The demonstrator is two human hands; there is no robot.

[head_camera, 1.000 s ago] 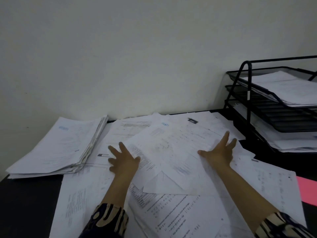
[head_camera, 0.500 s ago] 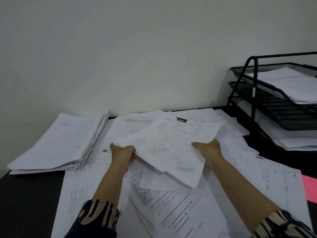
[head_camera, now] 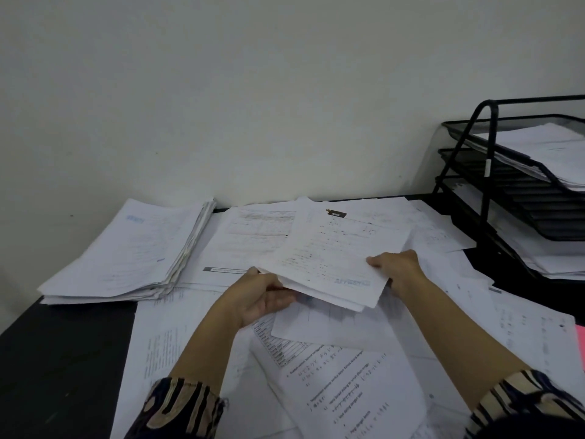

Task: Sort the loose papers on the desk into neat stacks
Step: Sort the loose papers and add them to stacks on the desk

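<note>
I hold a small bundle of printed sheets (head_camera: 335, 251) lifted off the desk at the middle. My left hand (head_camera: 259, 296) grips its near left corner with fingers curled underneath. My right hand (head_camera: 397, 269) grips its right edge, thumb on top. Loose white papers (head_camera: 354, 375) lie spread across the black desk (head_camera: 57, 359) under and around my arms. A thick, fairly squared stack of papers (head_camera: 126, 251) sits at the left by the wall.
A black three-tier wire tray (head_camera: 519, 198) holding papers stands at the right. A pink sheet (head_camera: 580, 339) shows at the right edge. A white wall runs along the back of the desk. Bare desk surface shows at the near left.
Both hands went from pressing flat on the spread papers to gripping a bundle. The bundle has since been lifted and turned a little to the right.
</note>
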